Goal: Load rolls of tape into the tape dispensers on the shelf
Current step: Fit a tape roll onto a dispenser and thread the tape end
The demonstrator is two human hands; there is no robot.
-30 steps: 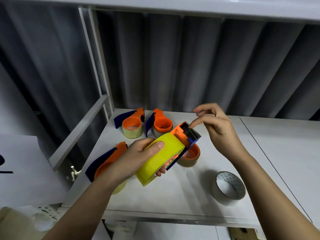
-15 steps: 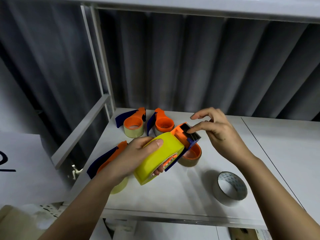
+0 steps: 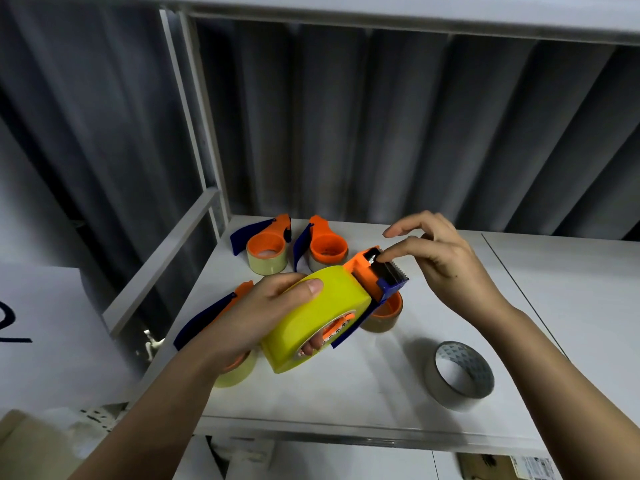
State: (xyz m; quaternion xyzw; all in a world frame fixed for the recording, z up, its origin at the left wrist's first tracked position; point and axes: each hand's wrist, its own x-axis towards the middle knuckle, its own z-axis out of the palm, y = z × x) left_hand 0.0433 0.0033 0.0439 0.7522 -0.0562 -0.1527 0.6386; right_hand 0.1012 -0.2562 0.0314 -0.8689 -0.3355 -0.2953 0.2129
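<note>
Holding a yellow tape roll (image 3: pixel 322 313) seated in an orange-and-blue dispenser (image 3: pixel 379 277) above the shelf (image 3: pixel 363 386), the left hand (image 3: pixel 263 313) grips it while the right hand (image 3: pixel 446 261) presses a fingertip at the cutter. Threading looks underway; next, the tape end probably needs drawing over the blade. Loaded dispensers (image 3: pixel 268 249) sit at eleven o'clock, a spare grey roll (image 3: pixel 460 375) at four.

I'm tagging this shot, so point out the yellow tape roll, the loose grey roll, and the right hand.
yellow roll (image 3: pixel 325 303): head view, outer curved face.
grey roll (image 3: pixel 437 386): head view, outer wall.
right hand (image 3: pixel 446 261): head view, back of hand.
</note>
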